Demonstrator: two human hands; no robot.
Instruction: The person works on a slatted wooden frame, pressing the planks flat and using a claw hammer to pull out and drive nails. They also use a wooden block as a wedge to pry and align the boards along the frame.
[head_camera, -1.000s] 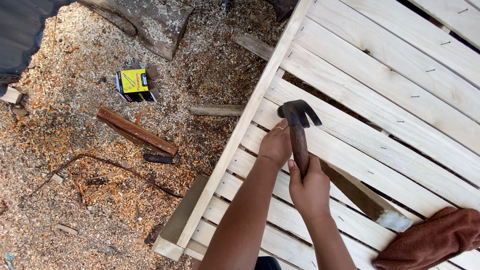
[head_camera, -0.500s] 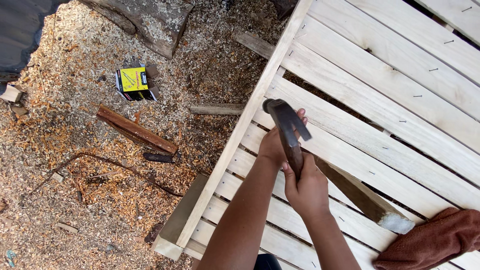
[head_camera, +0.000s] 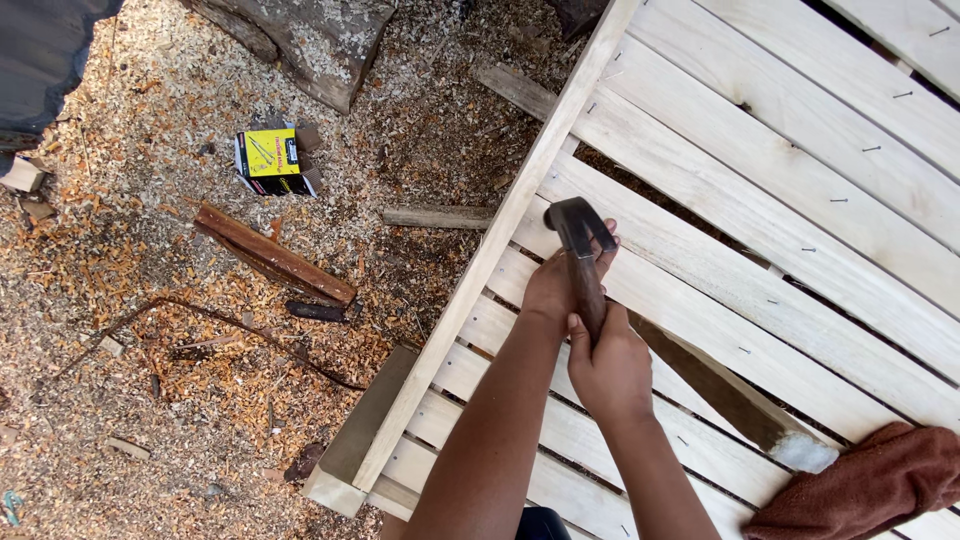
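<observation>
Pale wooden slats form a frame (head_camera: 760, 230) lying over sawdust-covered ground (head_camera: 150, 420). The right hand (head_camera: 612, 372) has its fingers wrapped round the wooden handle of a claw hammer (head_camera: 580, 258), whose dark head stands above a slat near the frame's left rail. The left hand (head_camera: 558, 285) rests on that slat just beside the hammer head, fingers pinched together; what they hold cannot be told. A yellow-and-black box (head_camera: 270, 160) and a reddish wood offcut (head_camera: 272, 255) lie on the sawdust. A brown cloth (head_camera: 870, 485) lies on the slats at lower right.
</observation>
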